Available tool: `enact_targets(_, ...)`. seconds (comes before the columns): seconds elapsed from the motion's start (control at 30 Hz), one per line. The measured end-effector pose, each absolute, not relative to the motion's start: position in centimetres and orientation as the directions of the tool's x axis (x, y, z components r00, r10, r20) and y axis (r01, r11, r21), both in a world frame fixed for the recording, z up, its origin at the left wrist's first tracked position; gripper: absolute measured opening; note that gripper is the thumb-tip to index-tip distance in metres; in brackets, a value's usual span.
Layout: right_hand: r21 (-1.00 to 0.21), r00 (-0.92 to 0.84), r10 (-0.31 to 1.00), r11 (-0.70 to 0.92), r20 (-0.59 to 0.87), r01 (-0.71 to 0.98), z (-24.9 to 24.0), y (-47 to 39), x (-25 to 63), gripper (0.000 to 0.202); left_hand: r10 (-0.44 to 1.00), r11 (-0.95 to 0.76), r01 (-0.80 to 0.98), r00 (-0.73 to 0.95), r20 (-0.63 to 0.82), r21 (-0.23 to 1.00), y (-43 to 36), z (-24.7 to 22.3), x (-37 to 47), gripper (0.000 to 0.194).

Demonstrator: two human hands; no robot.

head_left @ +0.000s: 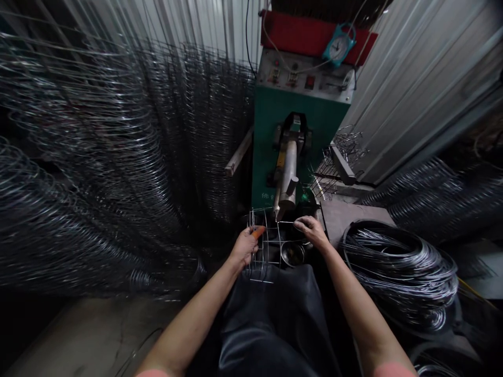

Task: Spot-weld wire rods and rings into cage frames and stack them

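Observation:
A wire frame (pixel 267 255) of thin crossed rods is at the centre, just above the lap. My left hand (pixel 245 247) is closed round its left side; an orange piece (pixel 258 232) shows at the fingers. My right hand (pixel 310 230) pinches the right end of a short thin metal rod (pixel 287 222). The rod's left end reaches the tip of the machine's metal arm (pixel 288 173), at the upper edge of the wire frame. Whether rod and frame touch cannot be made out. Below my right hand sits a small round bowl (pixel 293 253) with dark contents.
A green machine (pixel 265 131) with a control panel (pixel 310 78) and a blue clock (pixel 338 47) stands ahead. Tall stacks of wire rings (pixel 129 131) fill the left. Bundled wire rings (pixel 401 272) lie at the right, beside a flat board (pixel 349 212).

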State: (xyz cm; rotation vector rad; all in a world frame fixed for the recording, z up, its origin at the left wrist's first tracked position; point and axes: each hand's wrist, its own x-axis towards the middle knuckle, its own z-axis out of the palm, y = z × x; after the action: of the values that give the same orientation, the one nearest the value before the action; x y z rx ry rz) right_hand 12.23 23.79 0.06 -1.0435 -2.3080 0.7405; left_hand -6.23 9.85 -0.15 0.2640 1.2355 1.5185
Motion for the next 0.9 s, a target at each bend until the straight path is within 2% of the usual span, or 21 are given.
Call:
enact_targets(0.23,-0.584,-0.588,0.775,0.594,0.231,0.554,0.2,24.5,12.1,0.027,0.813,0.174,-0.578,-0.373,-0.448,0.797,10.2,-0.2,-6.5,0.034)
enact_targets(0.37,-0.498,-0.462,0.778,0.628,0.425,0.598,1.4,20.6,12.8,0.029,0.808,0.178,-0.574,-0.379,-0.452,0.800,10.3,-0.2,-6.5,0.031)
enact_targets(0.43,-0.528,-0.425,0.772,0.634,0.473,0.565,1.5,16.4,12.9,0.030,0.806,0.191,-0.566,-0.376,-0.457,0.802,10.4,-0.2,-6.5,0.030)
enact_targets(0.53,-0.624,-0.594,0.736,0.638,0.323,0.451,0.8,9.4,11.8,0.024,0.797,0.213,-0.563,-0.373,-0.476,0.798,10.4,-0.3,-6.7,0.029)
enact_targets(0.63,-0.566,-0.720,0.684,0.642,0.119,0.516,-0.2,5.0,9.1,0.019,0.786,0.235,-0.561,-0.372,-0.495,0.794,10.4,-0.3,-6.9,0.030)
enact_targets(0.77,-0.369,-0.659,0.751,0.601,-0.043,0.709,-0.9,4.3,5.0,0.015,0.782,0.251,-0.550,-0.370,-0.501,0.797,10.5,0.3,-7.0,0.029)
enact_targets(0.9,-0.326,-0.576,0.811,0.520,-0.103,0.790,-1.4,4.6,3.1,0.023,0.792,0.249,-0.541,-0.364,-0.491,0.803,10.5,0.5,-7.2,0.028)
